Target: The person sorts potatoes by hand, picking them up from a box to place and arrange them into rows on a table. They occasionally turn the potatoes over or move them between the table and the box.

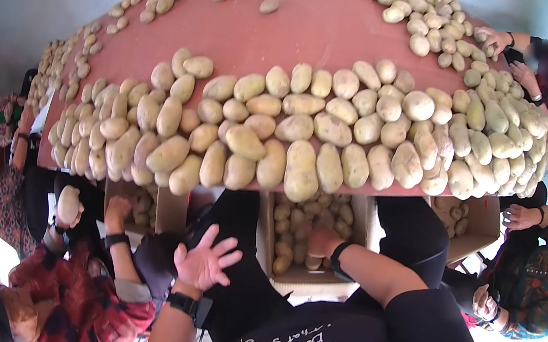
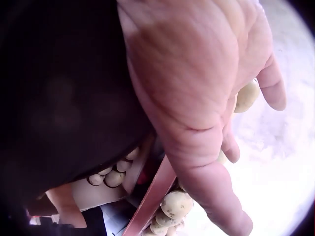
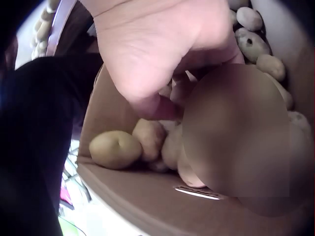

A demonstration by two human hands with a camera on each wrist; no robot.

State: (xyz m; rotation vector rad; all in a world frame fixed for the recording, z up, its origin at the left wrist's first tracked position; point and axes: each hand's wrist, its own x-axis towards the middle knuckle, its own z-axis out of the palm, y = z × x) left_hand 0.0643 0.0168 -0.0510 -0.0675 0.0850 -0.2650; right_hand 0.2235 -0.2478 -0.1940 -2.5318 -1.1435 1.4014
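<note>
My left hand (image 1: 204, 261) is raised before the table's near side, palm showing and fingers spread, with nothing in it. In the left wrist view that hand (image 2: 192, 83) fills the middle, its fingers apart. My right hand (image 1: 324, 243) reaches down into a cardboard box (image 1: 265, 235) of potatoes between my legs. There its thumb and fingers curl at a potato (image 1: 313, 262) near the box's front side. In the right wrist view, the right hand (image 3: 162, 49) bends over the potatoes, and a blurred patch hides part of its grip. A yellowish potato (image 3: 115, 149) lies in the box corner.
A reddish table (image 1: 239, 35) carries rows of potatoes (image 1: 303, 169) along its near edge and more around its far rim. Other boxes of potatoes stand to the left and right (image 1: 475, 223). People sit close on both sides, one raising a potato (image 1: 69, 205).
</note>
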